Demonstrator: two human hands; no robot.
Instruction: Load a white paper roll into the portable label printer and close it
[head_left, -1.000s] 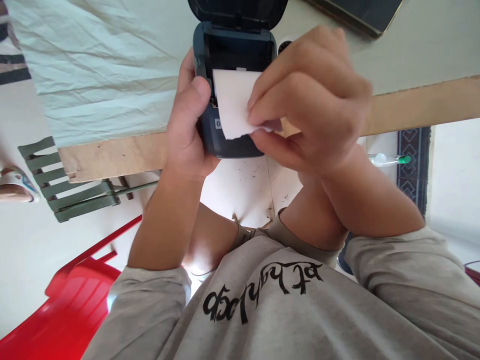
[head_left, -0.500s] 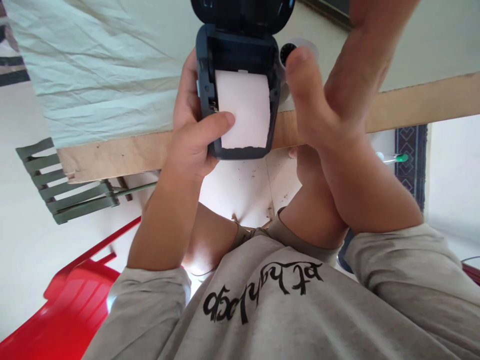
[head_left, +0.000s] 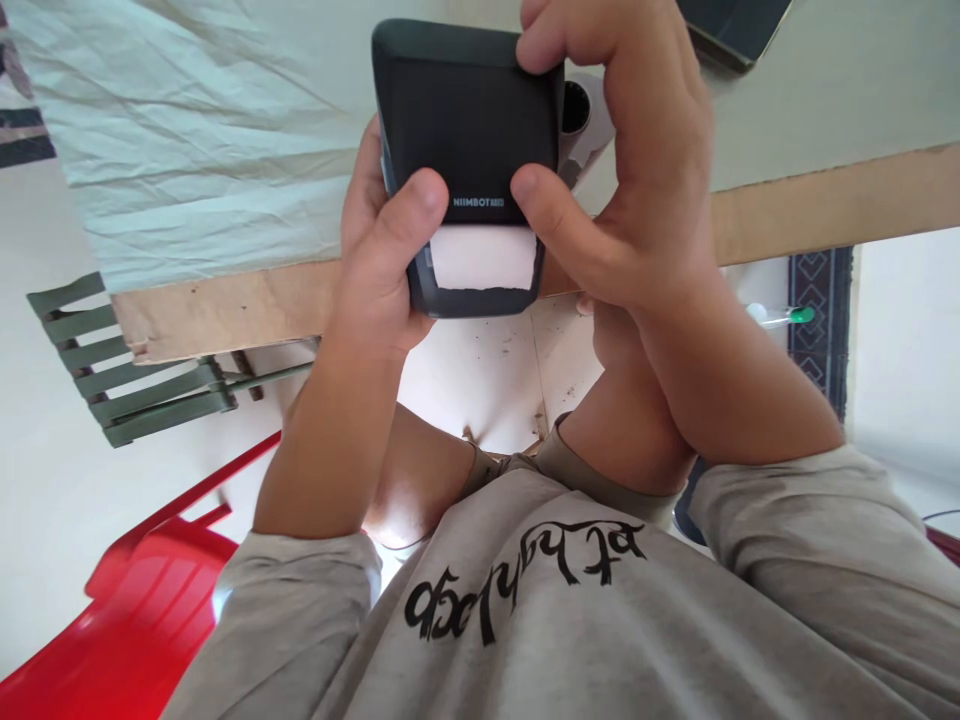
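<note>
left hand (head_left: 379, 265) grips label printer (head_left: 469, 130) | right hand (head_left: 637, 170) clasps lid, thumbs on front

From my remote feed I see a wooden table edge (head_left: 825, 205) under a pale creased cloth (head_left: 187, 150) at 10 o'clock. A green slatted chair (head_left: 127, 370) sits at 9 o'clock, a red plastic chair (head_left: 127, 620) at 7 o'clock. The pale floor (head_left: 495, 370) is brightly lit, a dark patterned strip (head_left: 821, 320) at 3 o'clock.

Left grip (head_left: 379, 255) and right grip (head_left: 630, 170) both clasped, thumbs pressing inward, forearms raised.
</note>
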